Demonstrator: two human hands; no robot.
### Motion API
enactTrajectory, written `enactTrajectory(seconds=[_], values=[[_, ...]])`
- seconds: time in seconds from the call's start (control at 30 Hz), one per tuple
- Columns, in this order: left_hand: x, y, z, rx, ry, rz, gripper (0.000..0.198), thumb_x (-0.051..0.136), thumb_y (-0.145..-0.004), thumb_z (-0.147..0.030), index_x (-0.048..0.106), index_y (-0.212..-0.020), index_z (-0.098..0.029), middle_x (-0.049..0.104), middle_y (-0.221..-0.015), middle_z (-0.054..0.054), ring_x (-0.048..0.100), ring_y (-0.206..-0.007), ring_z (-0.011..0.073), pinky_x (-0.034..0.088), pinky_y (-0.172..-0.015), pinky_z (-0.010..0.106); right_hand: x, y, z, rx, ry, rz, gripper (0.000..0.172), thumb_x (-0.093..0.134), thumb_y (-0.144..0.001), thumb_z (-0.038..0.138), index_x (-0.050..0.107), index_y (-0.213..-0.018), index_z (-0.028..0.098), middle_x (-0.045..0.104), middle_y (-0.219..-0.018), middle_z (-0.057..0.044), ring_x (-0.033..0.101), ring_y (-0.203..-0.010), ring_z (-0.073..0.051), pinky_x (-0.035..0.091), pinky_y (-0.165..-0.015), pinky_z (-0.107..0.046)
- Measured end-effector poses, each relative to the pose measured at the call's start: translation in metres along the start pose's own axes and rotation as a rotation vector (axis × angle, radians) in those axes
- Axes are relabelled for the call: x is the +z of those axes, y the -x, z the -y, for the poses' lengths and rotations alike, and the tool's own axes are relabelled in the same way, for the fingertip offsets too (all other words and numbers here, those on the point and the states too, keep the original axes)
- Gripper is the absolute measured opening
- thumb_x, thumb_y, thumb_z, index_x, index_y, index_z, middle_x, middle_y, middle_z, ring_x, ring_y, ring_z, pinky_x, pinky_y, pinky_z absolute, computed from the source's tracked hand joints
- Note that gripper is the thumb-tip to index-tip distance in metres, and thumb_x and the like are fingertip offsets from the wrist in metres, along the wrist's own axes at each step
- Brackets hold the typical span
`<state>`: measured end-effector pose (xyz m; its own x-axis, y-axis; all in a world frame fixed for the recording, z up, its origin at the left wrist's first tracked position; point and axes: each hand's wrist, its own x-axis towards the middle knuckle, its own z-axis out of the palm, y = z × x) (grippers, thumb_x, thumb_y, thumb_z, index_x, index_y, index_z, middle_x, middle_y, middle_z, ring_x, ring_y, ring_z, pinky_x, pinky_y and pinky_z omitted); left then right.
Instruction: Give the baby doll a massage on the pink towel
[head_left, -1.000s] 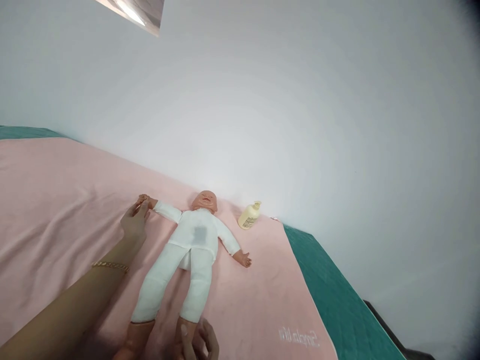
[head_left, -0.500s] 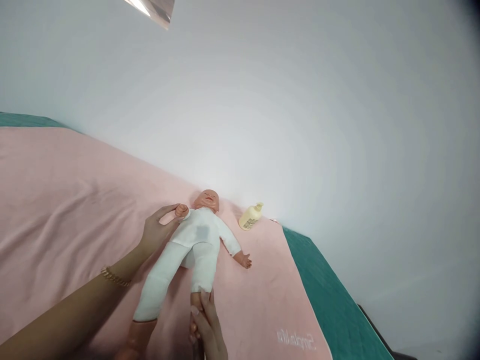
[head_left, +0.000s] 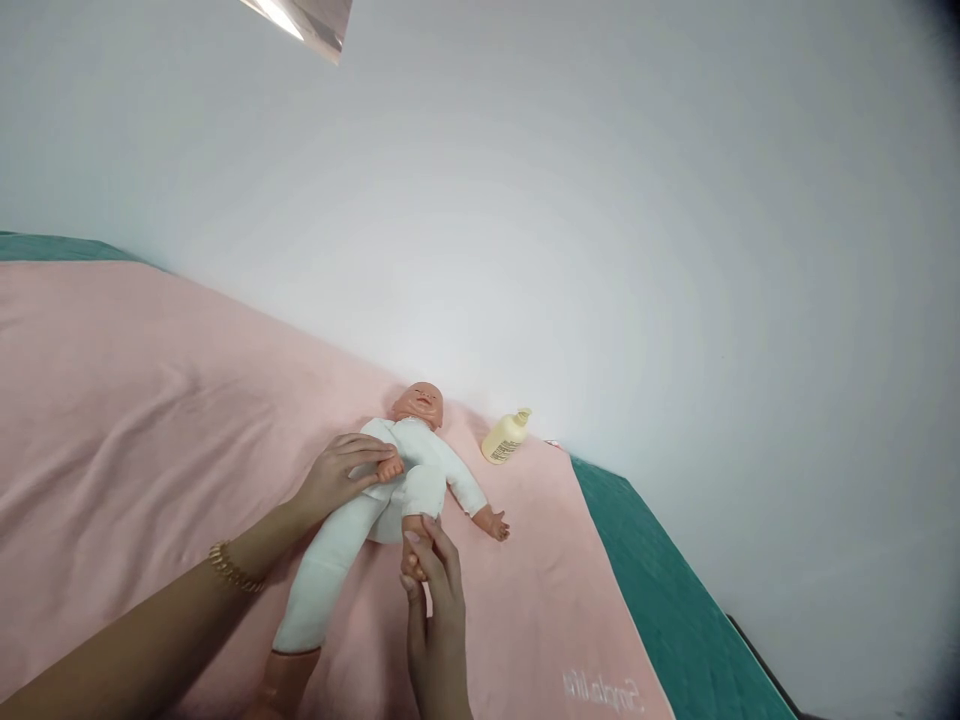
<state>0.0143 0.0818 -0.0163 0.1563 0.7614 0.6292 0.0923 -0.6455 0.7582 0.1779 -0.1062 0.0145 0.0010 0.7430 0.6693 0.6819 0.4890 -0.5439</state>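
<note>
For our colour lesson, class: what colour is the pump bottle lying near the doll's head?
The pump bottle is pale yellow, best seen in the head view.

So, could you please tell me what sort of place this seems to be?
Probably a bedroom or similar indoor room, judging by the pink cloth blanket spread over a teal fabric cover, like bedding, against a plain pale wall.
</note>
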Motion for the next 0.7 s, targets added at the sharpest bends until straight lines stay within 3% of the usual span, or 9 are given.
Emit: enactTrajectory(seconds=[0.17, 0.3, 0.43, 0.57, 0.7], values=[[-0.001, -0.003, 0.0, 0.045, 0.008, 0.067, 0.011, 0.079, -0.072, -0.034, 0.081, -0.083, -0.034, 0.08, -0.093, 0.004, 0.072, -0.098, 0.0288, 0.049, -0.097, 0.047, 0.007, -0.003, -0.003, 0.037, -0.011, -0.017, 0.039, 0.04, -0.107, 0.024, 0.06, -0.14, 0.03, 0.06, -0.143, -0.008, 0.055, -0.135, -0.018, 0.051, -0.108, -0.031], [-0.002, -0.001, -0.002, -0.014, 0.042, 0.021, 0.016, 0.08, -0.07, -0.033, 0.082, -0.086, -0.034, 0.08, -0.094, 0.004, 0.071, -0.099, 0.0288, 0.05, -0.099, 0.047, 0.004, 0.002, -0.003, 0.01, 0.029, -0.021, 0.038, 0.04, -0.108, 0.027, 0.059, -0.141, 0.03, 0.06, -0.145, -0.006, 0.053, -0.137, -0.018, 0.051, -0.109, -0.033], [-0.01, 0.002, -0.005, -0.162, 0.081, -0.201, 0.017, 0.082, -0.071, -0.035, 0.081, -0.087, -0.03, 0.079, -0.102, 0.005, 0.067, -0.108, 0.0301, 0.048, -0.107, 0.048, -0.006, 0.017, -0.001, 0.066, 0.106, -0.029, 0.037, 0.043, -0.107, 0.036, 0.059, -0.14, 0.03, 0.062, -0.141, -0.008, 0.059, -0.131, -0.024, 0.056, -0.103, -0.04], [-0.023, -0.002, -0.006, -0.404, 0.188, -0.476, 0.025, 0.083, -0.073, -0.03, 0.08, -0.098, -0.026, 0.076, -0.113, 0.005, 0.066, -0.114, 0.0294, 0.047, -0.11, 0.046, -0.016, 0.037, 0.008, 0.14, 0.162, -0.055, 0.037, 0.06, -0.101, 0.041, 0.06, -0.133, 0.023, 0.061, -0.135, -0.011, 0.064, -0.116, -0.026, 0.057, -0.096, -0.046], [-0.033, -0.008, -0.002, -0.605, 0.383, -0.686, 0.019, 0.078, -0.081, -0.022, 0.077, -0.1, -0.021, 0.076, -0.11, 0.004, 0.066, -0.117, 0.0259, 0.048, -0.111, 0.041, -0.02, 0.059, 0.019, 0.199, 0.202, -0.07, 0.028, 0.052, -0.105, 0.04, 0.065, -0.124, 0.024, 0.062, -0.13, -0.007, 0.063, -0.115, -0.024, 0.056, -0.094, -0.041]])
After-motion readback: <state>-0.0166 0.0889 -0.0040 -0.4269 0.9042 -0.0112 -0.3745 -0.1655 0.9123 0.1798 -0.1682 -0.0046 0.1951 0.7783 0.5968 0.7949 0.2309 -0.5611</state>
